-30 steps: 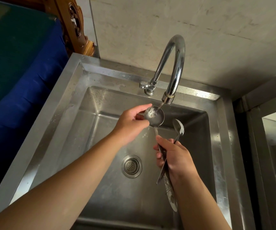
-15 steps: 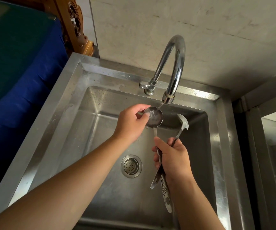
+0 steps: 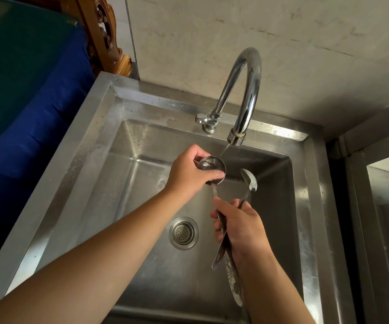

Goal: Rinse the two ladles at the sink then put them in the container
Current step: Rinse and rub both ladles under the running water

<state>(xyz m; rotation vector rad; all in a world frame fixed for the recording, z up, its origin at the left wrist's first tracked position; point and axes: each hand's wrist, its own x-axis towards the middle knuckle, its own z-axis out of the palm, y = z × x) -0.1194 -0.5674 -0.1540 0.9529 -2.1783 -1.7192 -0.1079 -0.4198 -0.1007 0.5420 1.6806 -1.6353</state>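
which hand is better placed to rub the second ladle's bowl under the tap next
Left. The left hand already cups the round steel ladle bowl below the chrome tap spout, beside the second steel ladle. The right hand grips both handles.

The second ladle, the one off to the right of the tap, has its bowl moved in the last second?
Barely. The second ladle has turned its bowl a little but sits at the same spot right of and below the faucet spout, gripped by the right hand.
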